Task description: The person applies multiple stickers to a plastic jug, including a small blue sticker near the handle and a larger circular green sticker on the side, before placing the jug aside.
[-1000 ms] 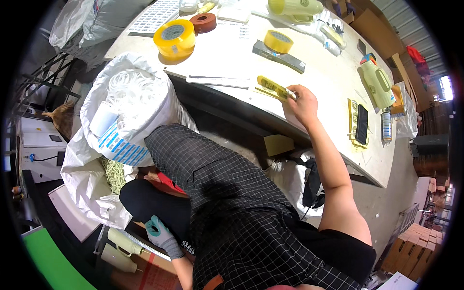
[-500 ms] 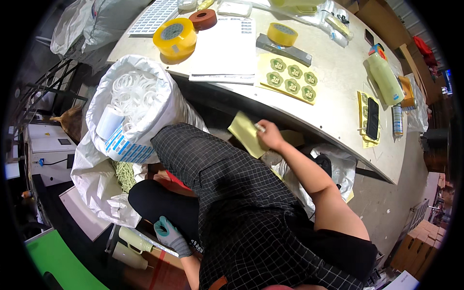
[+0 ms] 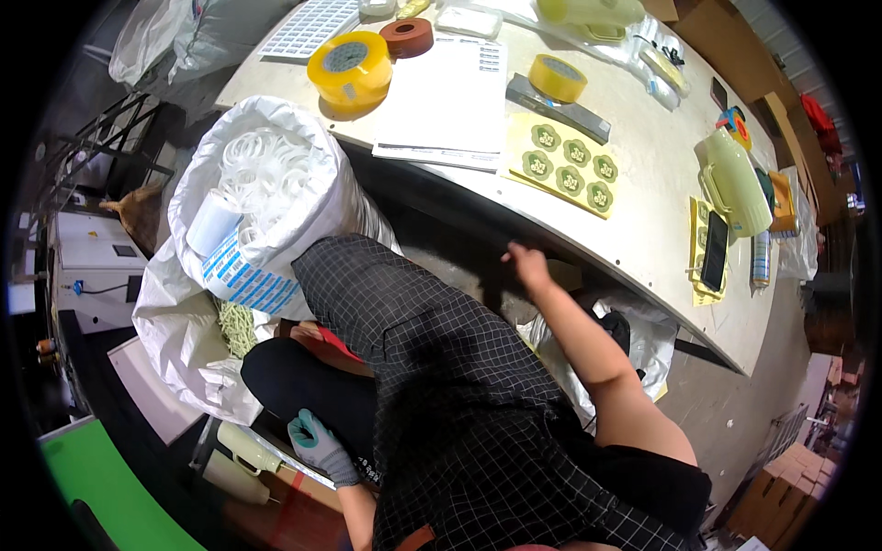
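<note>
My bare right hand [image 3: 528,266] is past my knee, just below the table's near edge. Its fingers are apart and nothing shows in them. My left hand [image 3: 320,447], in a grey and teal glove, stays low beside the black-clad knee [image 3: 308,386]. Its fingers look curled; whatever they hold, if anything, is hidden. Nearest to it is a pale green jug with a handle [image 3: 246,450]. Beside my checked apron [image 3: 413,321], a white sack [image 3: 340,184] holds clear plastic rings [image 3: 262,174] and a white roll [image 3: 213,228] trailing blue-and-white labels [image 3: 253,275].
The white table [image 3: 643,184] carries yellow tape [image 3: 349,69], paper sheets [image 3: 441,110], green flower stickers [image 3: 560,165], a phone [image 3: 714,250] and another jug [image 3: 735,184]. A white plastic bag [image 3: 657,340] is beneath its edge. Shredded green paper [image 3: 237,329] fills a lower sack.
The yellow-green paper that my right hand held is gone from view, and its fingers have spread. That hand has moved slightly right. My gloved left hand stays almost still.
</note>
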{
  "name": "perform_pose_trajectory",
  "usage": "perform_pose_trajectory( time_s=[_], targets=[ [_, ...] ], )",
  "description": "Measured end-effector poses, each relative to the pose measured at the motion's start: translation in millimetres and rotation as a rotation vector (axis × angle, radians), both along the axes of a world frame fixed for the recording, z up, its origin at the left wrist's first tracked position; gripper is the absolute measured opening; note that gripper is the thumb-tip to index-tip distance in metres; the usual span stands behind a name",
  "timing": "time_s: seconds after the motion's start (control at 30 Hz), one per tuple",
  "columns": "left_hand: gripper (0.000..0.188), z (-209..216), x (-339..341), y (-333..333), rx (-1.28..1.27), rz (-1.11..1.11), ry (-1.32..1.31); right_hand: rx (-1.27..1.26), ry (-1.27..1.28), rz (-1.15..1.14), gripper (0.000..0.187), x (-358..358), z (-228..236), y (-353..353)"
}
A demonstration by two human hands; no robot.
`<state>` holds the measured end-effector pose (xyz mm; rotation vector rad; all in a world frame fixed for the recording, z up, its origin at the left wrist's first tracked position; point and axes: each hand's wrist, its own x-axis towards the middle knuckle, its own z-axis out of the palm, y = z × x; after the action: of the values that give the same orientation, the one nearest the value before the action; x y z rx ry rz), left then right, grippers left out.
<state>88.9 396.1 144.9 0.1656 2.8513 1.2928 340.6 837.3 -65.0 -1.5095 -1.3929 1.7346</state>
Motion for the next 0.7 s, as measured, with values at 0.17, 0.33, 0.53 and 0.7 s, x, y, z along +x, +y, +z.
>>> perform_pose_trajectory(
  time_s=[0.17,0.33,0.53,0.7],
  targets=[
    [0.035,-13,0,2,0.024,0.009,0.055,0.813,-0.227,0.129,0.03,-32,193,-48],
    [0.035,-11,0,15,0.009,0.072,0.066,1.268,-0.486,-0.054,0.031,-17,238,76],
    [0.009,-12,13,3,-0.232,0.042,0.261,1.54,-1.012,0.128,0.049,-21,183,118],
    [0.015,-12,-24,-34,0.202,0.214,-0.132,1.493,-0.308,0.594,0.055,-110,212,-25]
  ],
)
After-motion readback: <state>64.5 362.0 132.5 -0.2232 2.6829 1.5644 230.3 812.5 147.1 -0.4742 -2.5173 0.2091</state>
